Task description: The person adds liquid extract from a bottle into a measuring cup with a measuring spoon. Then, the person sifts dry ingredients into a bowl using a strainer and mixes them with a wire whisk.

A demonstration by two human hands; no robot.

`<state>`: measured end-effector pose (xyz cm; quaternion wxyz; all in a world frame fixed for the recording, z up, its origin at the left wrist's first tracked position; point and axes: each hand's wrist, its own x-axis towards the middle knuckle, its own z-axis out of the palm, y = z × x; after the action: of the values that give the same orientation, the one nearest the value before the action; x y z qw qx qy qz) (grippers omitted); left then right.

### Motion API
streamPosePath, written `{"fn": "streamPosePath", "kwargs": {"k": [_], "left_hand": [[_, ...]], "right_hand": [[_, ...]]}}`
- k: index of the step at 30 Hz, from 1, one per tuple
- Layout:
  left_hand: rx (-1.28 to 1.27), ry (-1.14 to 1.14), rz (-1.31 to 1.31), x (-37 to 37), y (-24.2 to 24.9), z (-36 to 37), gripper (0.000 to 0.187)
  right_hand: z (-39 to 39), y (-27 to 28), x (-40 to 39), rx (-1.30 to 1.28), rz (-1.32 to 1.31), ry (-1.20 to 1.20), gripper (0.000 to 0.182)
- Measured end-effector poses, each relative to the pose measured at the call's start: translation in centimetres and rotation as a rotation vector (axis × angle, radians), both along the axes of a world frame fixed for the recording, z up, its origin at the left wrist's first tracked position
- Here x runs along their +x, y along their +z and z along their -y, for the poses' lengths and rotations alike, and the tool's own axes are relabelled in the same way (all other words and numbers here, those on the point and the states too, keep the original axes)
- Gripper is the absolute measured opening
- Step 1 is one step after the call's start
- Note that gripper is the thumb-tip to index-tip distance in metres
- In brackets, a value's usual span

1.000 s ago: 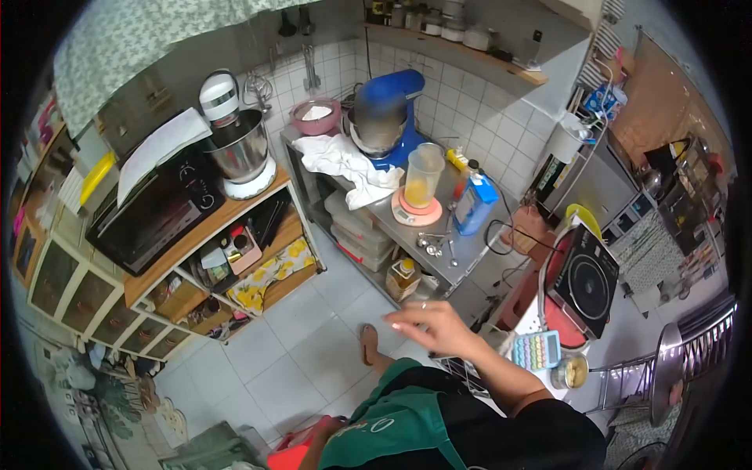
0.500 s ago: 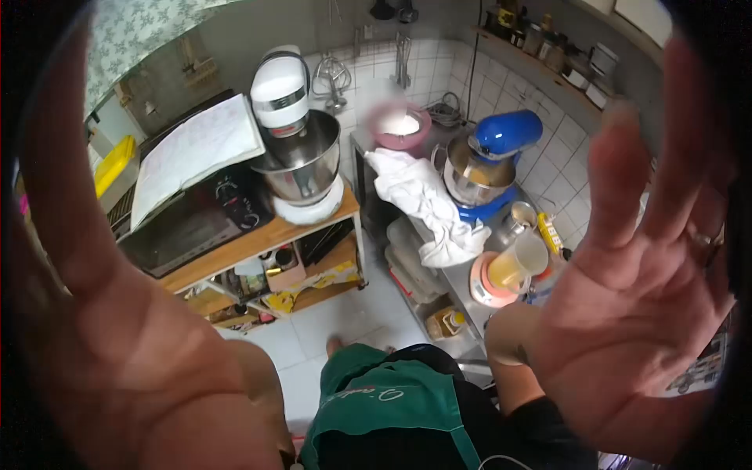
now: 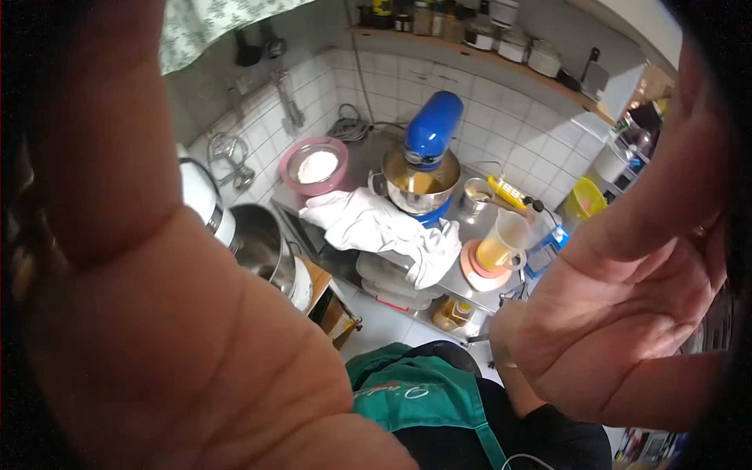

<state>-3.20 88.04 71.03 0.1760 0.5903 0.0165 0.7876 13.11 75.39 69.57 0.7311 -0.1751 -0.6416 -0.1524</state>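
My left hand [image 3: 172, 313] is raised very close to the camera, palm towards me. It fills the left side, with fingers stretched upward and their tips out of view. On the right, my right hand [image 3: 619, 321] is also raised near the camera, palm showing and fingers partly cut off by the dark edge. Nothing shows in either palm. Past the hands, a blue stand mixer [image 3: 435, 129] has a steel bowl [image 3: 421, 196] with yellowish contents. A pink bowl [image 3: 291, 174] with a sieve of white powder stands to its left. A white cloth [image 3: 376, 223] lies in front.
A measuring jug [image 3: 511, 231] of yellow liquid stands on a pink scale [image 3: 479, 274]. Beside it are a small steel cup [image 3: 475, 196] and a blue carton [image 3: 544, 254]. A white mixer's bowl [image 3: 262, 243] is partly behind my left hand. Jars line a wall shelf [image 3: 486, 55].
The view has turned right, so the counter and blue mixer sit further left. My left hand now covers more of the picture and hides the oven. Both hands remain raised.
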Motion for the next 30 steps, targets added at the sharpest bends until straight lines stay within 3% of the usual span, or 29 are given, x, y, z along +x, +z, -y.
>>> {"fn": "streamPosePath", "kwargs": {"k": [18, 22, 25, 26, 30], "left_hand": [[-0.169, -0.297, 0.044, 1.6, -0.4, 0.4, 0.095], [-0.304, -0.352, -0.045, -0.6, -1.4, 0.6, 0.100], [-0.274, -0.688, -0.154, -0.7, -2.7, -0.6, 0.078], [-0.252, -0.649, -0.163, -0.5, -3.9, -1.3, 0.071], [-0.341, -0.709, -0.125, -0.3, -7.9, -3.4, 0.053]], "right_hand": [[6.2, 0.8, -3.1, 0.031, -0.030, -0.277, 0.037], [7.5, 0.5, -6.3, 0.111, -0.005, -0.210, 0.037], [8.1, 0.2, -9.9, 0.240, 0.194, -0.069, 0.029], [7.9, 0.7, -12.3, 0.287, 0.138, -0.224, 0.025], [9.5, 2.6, -15.4, 0.051, 0.025, 0.034, 0.021]]}}
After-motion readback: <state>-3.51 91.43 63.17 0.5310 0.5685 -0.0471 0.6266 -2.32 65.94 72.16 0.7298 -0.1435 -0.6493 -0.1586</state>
